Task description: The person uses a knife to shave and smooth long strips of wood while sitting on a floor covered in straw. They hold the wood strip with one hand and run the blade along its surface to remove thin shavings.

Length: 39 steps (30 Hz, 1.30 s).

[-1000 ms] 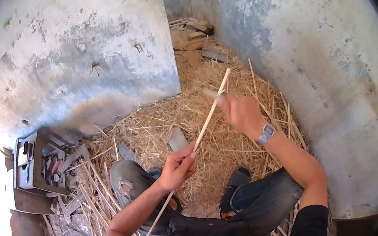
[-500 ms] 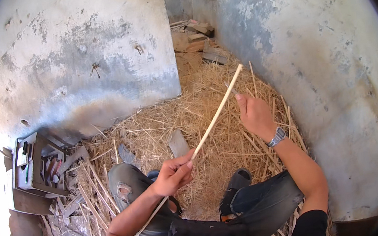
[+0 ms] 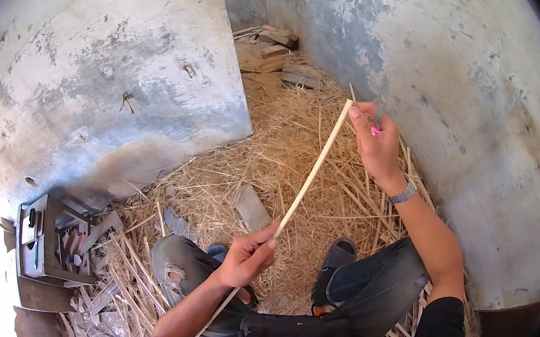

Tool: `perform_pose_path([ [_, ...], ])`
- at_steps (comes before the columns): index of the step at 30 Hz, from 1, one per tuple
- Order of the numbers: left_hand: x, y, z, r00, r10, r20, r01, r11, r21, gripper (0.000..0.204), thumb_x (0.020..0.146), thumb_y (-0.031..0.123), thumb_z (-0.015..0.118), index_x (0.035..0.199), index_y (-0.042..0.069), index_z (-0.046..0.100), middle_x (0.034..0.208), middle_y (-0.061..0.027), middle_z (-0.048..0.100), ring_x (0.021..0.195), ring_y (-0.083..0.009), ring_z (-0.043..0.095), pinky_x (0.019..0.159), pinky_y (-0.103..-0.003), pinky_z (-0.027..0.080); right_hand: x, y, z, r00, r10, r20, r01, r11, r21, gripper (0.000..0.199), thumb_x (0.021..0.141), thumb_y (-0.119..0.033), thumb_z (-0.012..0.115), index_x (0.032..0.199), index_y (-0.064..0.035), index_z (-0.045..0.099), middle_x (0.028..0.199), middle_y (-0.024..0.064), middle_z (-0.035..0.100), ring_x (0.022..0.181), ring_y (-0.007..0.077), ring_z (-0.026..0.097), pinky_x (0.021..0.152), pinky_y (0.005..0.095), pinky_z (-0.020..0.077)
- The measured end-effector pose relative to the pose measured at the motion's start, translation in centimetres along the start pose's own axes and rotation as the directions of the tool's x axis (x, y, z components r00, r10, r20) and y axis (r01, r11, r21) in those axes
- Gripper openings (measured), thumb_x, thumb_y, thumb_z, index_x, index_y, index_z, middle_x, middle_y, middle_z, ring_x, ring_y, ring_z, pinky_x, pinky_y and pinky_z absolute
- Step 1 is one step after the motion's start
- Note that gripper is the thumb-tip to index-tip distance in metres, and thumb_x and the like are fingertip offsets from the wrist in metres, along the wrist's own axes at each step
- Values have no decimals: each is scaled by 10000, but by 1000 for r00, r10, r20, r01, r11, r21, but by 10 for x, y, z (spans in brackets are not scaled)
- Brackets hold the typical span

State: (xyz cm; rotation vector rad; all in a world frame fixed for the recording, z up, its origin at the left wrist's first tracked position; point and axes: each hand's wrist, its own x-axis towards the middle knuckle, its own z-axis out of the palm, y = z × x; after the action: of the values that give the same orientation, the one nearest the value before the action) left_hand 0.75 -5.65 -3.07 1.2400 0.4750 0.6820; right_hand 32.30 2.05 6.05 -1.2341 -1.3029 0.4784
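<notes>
A long, thin, pale wooden stick (image 3: 313, 178) slants from beside my left forearm up to the far right. My left hand (image 3: 248, 257) is closed around its middle, above my left knee. At the stick's far end, my right hand (image 3: 379, 146) has its thumb and forefinger at the tip. A small knife (image 3: 379, 113) is also in my right hand; its grey blade is blurred and points away from the stick, and a pink bit shows between the fingers. Most of the knife's handle is hidden by the fingers.
Straw and shavings (image 3: 287, 146) cover the floor around my feet. A wooden box stand (image 3: 52, 246) with small tools is at the left. Flat grey stone (image 3: 252, 208) lies ahead; wood blocks (image 3: 282, 40) are piled in the far corner. A worn wall (image 3: 452, 134) rises close at right.
My right hand has moved up and right to the stick's tip, and the knife has turned away from the stick. My left hand keeps its grip.
</notes>
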Motion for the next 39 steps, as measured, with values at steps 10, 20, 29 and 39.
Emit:
perform_pose_path([
  [10,1,4,2,1000,17,-17,-11,955,297,483,1107,148,509,1570,38,426,691,60,434,616,-25,393,561,-219,353,6,11,-23,976,-208,60,216,952,-215,346,1047,-234,628,778,-33,543,595,-62,431,557,83,356,529,295,329],
  [20,18,19,2,988,-83,131,106,979,-176,442,1123,132,415,1540,-15,433,579,64,297,460,-46,290,468,-248,248,14,10,-41,986,161,-37,-139,928,346,240,1037,-179,624,816,-94,591,580,-50,442,484,34,369,431,243,277],
  [29,-5,16,-27,999,2,-37,-10,975,-221,418,1126,157,422,1502,-21,471,525,49,349,391,-49,333,403,-223,286,15,16,-91,885,168,-435,31,909,416,155,1002,-177,675,870,-117,618,600,-87,402,464,38,321,431,258,232],
  [39,6,9,-8,994,1,-109,2,1000,28,446,1094,135,499,1533,60,483,573,22,448,434,-54,421,415,-208,340,-22,-1,-17,956,-158,246,219,944,-247,469,1091,-438,470,792,-101,600,536,-18,439,430,164,403,432,352,316],
])
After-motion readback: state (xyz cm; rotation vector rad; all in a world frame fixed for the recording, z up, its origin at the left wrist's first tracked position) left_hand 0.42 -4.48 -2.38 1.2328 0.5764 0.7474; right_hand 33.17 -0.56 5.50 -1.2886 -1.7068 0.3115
